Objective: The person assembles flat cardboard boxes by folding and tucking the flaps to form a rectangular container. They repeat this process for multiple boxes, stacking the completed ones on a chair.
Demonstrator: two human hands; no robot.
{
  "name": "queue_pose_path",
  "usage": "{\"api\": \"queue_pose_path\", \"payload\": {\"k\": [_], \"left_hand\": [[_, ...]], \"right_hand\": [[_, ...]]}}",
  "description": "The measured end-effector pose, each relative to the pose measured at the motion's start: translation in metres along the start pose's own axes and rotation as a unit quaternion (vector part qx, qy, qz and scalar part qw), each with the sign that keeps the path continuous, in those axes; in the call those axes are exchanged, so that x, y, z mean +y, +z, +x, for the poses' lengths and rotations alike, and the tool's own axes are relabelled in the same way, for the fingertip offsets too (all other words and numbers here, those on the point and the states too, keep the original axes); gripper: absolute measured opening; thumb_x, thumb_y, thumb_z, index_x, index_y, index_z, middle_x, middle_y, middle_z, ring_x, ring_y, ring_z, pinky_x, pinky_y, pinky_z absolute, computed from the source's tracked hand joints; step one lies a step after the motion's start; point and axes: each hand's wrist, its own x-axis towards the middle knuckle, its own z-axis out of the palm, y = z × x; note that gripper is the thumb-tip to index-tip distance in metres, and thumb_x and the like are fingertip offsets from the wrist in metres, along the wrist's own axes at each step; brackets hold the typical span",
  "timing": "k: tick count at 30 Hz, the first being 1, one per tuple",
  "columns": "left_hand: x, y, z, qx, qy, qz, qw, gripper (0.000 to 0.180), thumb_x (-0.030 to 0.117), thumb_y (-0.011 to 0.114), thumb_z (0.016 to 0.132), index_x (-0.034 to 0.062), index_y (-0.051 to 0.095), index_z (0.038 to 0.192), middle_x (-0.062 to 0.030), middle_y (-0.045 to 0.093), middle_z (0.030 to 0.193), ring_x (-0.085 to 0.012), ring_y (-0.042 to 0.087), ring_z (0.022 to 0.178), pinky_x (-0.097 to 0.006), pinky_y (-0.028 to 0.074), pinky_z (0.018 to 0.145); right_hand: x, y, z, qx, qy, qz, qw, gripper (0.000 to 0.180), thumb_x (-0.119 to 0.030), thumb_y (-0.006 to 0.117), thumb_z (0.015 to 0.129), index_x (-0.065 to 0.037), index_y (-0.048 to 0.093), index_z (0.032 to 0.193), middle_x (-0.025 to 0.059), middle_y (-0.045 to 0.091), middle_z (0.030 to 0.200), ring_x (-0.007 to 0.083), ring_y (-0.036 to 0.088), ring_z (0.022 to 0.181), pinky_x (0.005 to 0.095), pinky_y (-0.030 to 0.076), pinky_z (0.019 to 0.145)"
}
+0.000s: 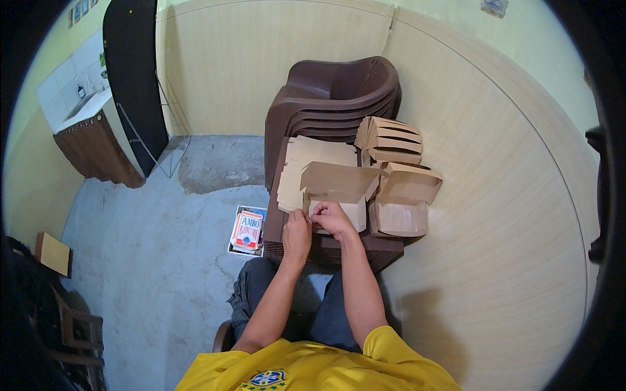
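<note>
Brown kraft-paper box [339, 189], half folded, sits on the seat of stacked dark brown plastic chairs [339, 98]. The left hand [297, 233] pinches its front-left corner; the right hand [332, 218] grips its front flap. Flat blanks [306, 159] lie behind, finished boxes [404, 199] just right.

Beige panelled wall [495, 195], grey concrete floor [163, 247], stacked brown plastic chairs [339, 91]

Four stacked brown chairs [339, 91], two hands [316, 225]
</note>
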Motion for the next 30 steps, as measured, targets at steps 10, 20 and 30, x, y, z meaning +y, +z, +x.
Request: {"api": "queue_pose_path", "payload": {"k": [10,20,30], "left_hand": [[0.012,-0.016,-0.009,0.029,-0.009,-0.064,0.997,0.032,0.003,0.072,0.094,-0.0026,0.062,0.124,-0.0297,0.073,0.096,-0.0486,0.073,0.09,-0.053,0.057,0.076],[0.003,-0.024,-0.001,0.018,-0.137,-0.151,0.979,0.034,0.001,0.08,0.087,-0.0026,0.073,0.119,-0.0211,0.08,0.093,-0.0304,0.081,0.086,-0.04,0.063,0.078],[0.004,-0.023,-0.006,0.049,-0.045,-0.098,0.993,0.014,0.006,0.077,0.087,-0.0053,0.074,0.095,-0.0236,0.074,0.088,-0.0405,0.075,0.082,-0.049,0.058,0.077]], "right_hand": [[-0.005,0.002,-0.001,-0.001,0.057,0.028,0.998,0.016,0.009,0.074,0.089,0.0,0.063,0.096,0.0095,0.071,0.084,0.0185,0.072,0.073,0.0324,0.061,0.062],[-0.015,0.007,-0.011,-0.011,0.065,0.022,0.998,0.014,0.007,0.074,0.092,0.004,0.067,0.105,0.013,0.074,0.093,0.0217,0.075,0.083,0.0334,0.065,0.069],[-0.006,0.011,-0.008,-0.019,0.003,-0.006,1.0,0.014,0.005,0.074,0.093,0.003,0.07,0.106,0.0094,0.074,0.091,0.0168,0.072,0.08,0.0295,0.06,0.067]]}}
